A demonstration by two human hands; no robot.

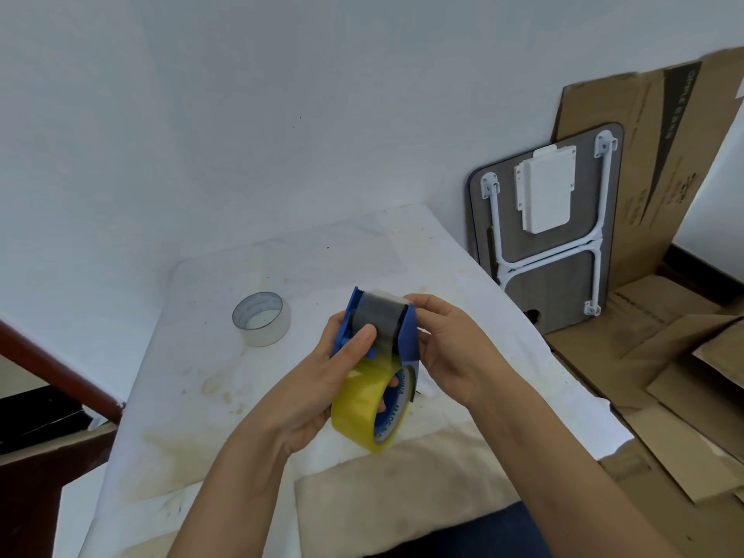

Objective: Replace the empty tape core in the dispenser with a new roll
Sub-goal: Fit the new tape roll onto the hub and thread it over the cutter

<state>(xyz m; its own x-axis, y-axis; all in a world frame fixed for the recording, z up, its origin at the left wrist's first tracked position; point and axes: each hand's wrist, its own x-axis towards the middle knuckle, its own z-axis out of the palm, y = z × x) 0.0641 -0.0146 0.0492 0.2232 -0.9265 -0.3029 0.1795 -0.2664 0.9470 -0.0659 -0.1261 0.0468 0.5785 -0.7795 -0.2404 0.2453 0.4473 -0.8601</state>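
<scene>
**New roll seated, tape end being threaded**

White cloth, stained in patches, covers the table point(282, 275) that fills the middle of the frame; a folded lap desk point(547, 243) and flattened cardboard point(652, 195) lean against the wall at upper right.

At centre, both hands hold the blue tape dispenser point(406, 336) above the cloth. The yellow tape roll point(362, 408) already sits in it, at the lower end. The left hand point(322, 380) wraps the dispenser's side, fingers closed around it, thumb pressing the loose tape end onto the grey roller point(380, 316). The right hand point(451, 344) pinches the opposite side plate with curled fingers.

The empty tape core point(261, 318) stands on the cloth, left of centre, well apart from the hands.

The dispenser looks like light, stiff plastic, best gripped by its flat side plates. The tape is probably thin and sticky, likely to cling to skin or fold on itself, so it wants handling by the edges. Whether a cutting blade sits near the fingers cannot be told.
</scene>
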